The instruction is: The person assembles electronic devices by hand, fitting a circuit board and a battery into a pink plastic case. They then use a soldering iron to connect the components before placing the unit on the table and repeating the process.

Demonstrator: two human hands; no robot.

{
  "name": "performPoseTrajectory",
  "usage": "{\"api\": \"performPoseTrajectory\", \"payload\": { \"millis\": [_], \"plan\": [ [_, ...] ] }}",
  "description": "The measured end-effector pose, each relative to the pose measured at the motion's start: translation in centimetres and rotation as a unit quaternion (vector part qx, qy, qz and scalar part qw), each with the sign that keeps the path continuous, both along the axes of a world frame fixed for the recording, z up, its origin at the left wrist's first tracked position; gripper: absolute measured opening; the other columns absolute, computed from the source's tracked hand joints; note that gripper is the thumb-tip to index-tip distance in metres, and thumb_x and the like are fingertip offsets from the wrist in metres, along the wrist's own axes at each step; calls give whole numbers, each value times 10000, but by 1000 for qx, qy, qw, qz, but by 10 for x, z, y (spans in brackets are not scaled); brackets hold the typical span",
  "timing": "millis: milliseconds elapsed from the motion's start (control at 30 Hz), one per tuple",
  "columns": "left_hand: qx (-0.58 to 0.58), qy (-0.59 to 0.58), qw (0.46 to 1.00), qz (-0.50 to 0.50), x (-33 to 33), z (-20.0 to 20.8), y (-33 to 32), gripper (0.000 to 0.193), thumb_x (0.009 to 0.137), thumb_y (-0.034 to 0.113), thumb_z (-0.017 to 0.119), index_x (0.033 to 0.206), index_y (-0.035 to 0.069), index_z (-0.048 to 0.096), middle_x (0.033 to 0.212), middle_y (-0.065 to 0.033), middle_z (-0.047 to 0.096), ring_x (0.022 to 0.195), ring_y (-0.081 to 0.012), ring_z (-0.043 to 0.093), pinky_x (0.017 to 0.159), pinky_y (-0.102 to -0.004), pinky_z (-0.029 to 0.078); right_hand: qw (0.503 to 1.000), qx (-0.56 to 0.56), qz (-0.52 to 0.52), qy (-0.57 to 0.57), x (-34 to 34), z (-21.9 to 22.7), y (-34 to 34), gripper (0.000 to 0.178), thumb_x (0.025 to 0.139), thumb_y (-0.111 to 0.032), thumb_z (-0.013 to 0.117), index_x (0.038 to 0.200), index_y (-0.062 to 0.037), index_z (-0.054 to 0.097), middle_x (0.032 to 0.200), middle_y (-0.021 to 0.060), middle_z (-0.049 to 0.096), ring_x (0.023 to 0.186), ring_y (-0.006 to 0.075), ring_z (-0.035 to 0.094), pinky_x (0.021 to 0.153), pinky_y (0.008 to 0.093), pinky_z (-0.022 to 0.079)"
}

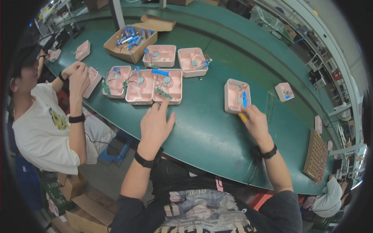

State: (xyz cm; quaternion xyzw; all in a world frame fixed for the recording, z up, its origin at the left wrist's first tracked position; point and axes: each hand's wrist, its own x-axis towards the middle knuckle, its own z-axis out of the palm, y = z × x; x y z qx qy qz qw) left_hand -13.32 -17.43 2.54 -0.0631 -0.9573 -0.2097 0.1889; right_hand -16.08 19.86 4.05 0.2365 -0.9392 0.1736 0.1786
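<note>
My left hand (156,123) is open, fingers stretched toward the front wall of a pink plastic box (177,86). Its index fingertip lies just below a green circuit board (163,92); I cannot tell whether they touch. That box also contains a blue cylindrical battery (160,72) and a round grey part. Farther right, my right hand (256,123) is closed around a yellow-handled tool (243,117), its working end hidden. The hand is at the near right corner of another pink box (229,95), which has a blue battery (244,99) and thin wires inside.
Several more pink boxes (140,95) with wired parts stand left and behind. A cardboard box (134,56) of blue batteries is at the back. At left a co-worker (54,116) handles a pink box (93,82). A brown gridded tray (314,155) lies far right on the green table (206,136).
</note>
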Motion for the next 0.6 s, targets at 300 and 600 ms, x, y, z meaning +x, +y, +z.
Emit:
{"api": "performPoseTrajectory", "payload": {
  "millis": [300, 600],
  "plan": [
    [32, -48, 997, -44, 16, 7, 4, 520, 915, 232, 776, 1367, 43, 602, 1178, -189, 664, 1110, -411, 630, 956, -503, 529, 976, -41, -180, 112, -99, -32, 32, 281, 930, -109, 761, 1204, -53, 735, 1250, 171, 727, 1169, 391, 686, 990, 459, 573],
    [84, -55, 982, -158, 61, -6, -23, 345, 900, 238, 806, 1131, 32, 654, 1205, -184, 662, 1170, -396, 618, 1016, -477, 495, 969, -123, 188, -103, -9, 28, -94, 348, 937, -149, 783, 1261, -37, 724, 1249, 163, 723, 1157, 355, 698, 1024, 421, 554]
  ]
}}
